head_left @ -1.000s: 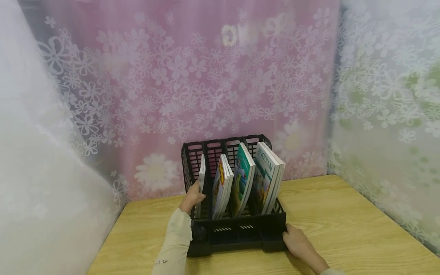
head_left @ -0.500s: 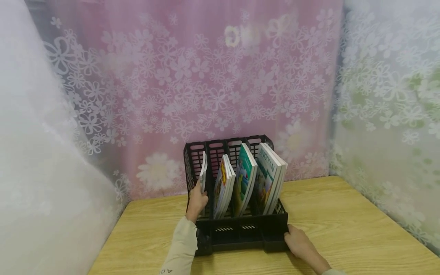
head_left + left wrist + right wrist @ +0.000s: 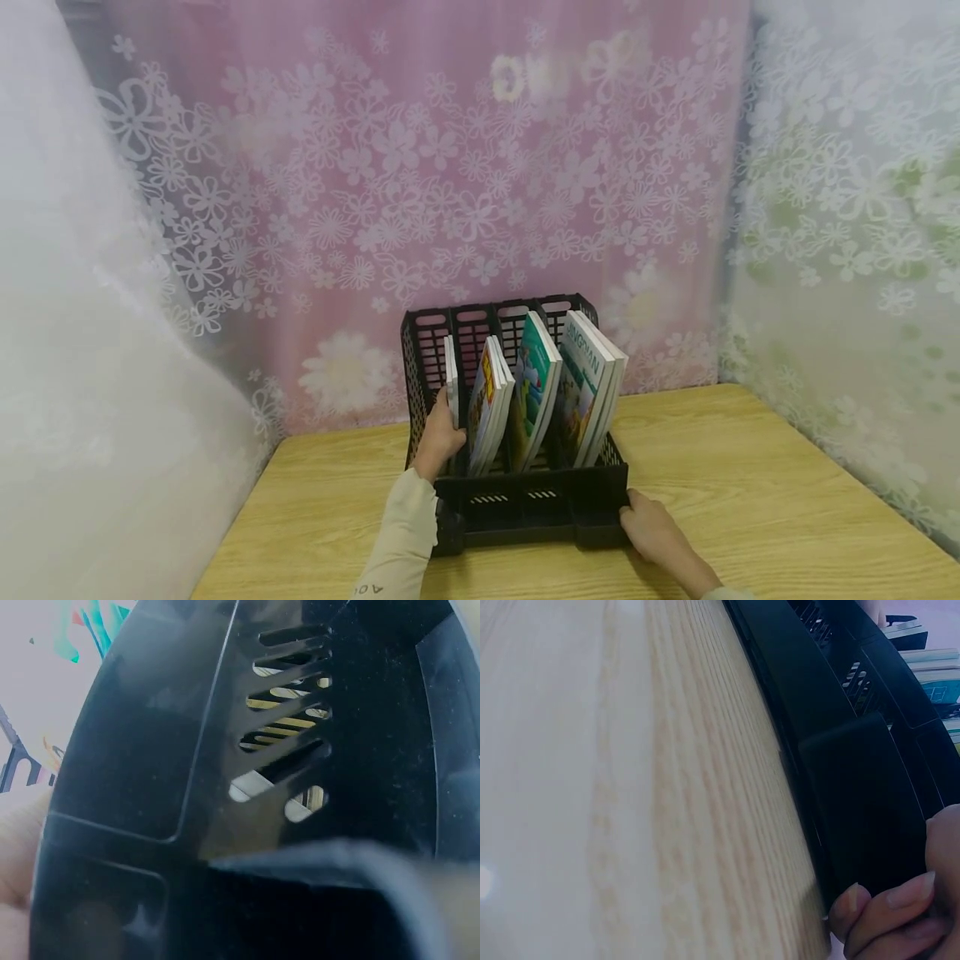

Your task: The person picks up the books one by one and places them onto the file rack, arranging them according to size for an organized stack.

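Note:
A black plastic book rack (image 3: 600, 493) with upright dividers stands on the table, its low front toward me. My left hand (image 3: 439, 437) reaches into the leftmost compartment and grips thin white-edged books (image 3: 451, 360) standing there near the divider. The rack's slotted front (image 3: 127, 742) fills most of the left wrist view; only a little of that hand shows at the left edge. At the front right corner my right hand (image 3: 654, 530) holds the rack, its curled fingers (image 3: 900, 896) at the corner's lower edge in the right wrist view.
To the right of the held books, the other compartments hold thin books with a yellow-red cover (image 3: 486, 392), a green-covered book (image 3: 534, 383) and thicker white-spined books (image 3: 588, 375), all leaning. The wood-grain table (image 3: 750, 483) extends around the rack. Flowered curtains (image 3: 465, 167) hang behind and beside it.
My left hand has shifted right, taking the thin books toward the divider. The right hand stays at the rack's corner.

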The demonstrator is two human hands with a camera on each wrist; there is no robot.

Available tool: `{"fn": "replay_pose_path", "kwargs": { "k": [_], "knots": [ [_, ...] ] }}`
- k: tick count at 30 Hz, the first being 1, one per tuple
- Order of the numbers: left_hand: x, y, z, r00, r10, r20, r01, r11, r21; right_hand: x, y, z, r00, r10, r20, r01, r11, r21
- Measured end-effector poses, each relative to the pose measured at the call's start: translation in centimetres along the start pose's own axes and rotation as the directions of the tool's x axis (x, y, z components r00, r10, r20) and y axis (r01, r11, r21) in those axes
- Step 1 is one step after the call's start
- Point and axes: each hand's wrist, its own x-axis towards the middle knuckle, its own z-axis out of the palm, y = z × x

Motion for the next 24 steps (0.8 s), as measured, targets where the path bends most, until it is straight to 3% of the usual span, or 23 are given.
{"fn": "replay_pose_path", "kwargs": {
  "k": [9, 24],
  "knots": [
    [-0.82, -0.51, 0.09, 0.996, -0.007, 0.087, 0.012, 0.998, -0.058, -0.02, -0.12, -0.09, 1.0, -0.003, 0.006, 0.003, 1.0, 0.003],
    [-0.93, -0.29, 0.34, 0.997, -0.055, 0.05, 0.058, 0.997, -0.056, 0.25, -0.16, -0.65, 0.999, -0.036, 0.012, 0.035, 0.999, 0.014]
  ]
}}
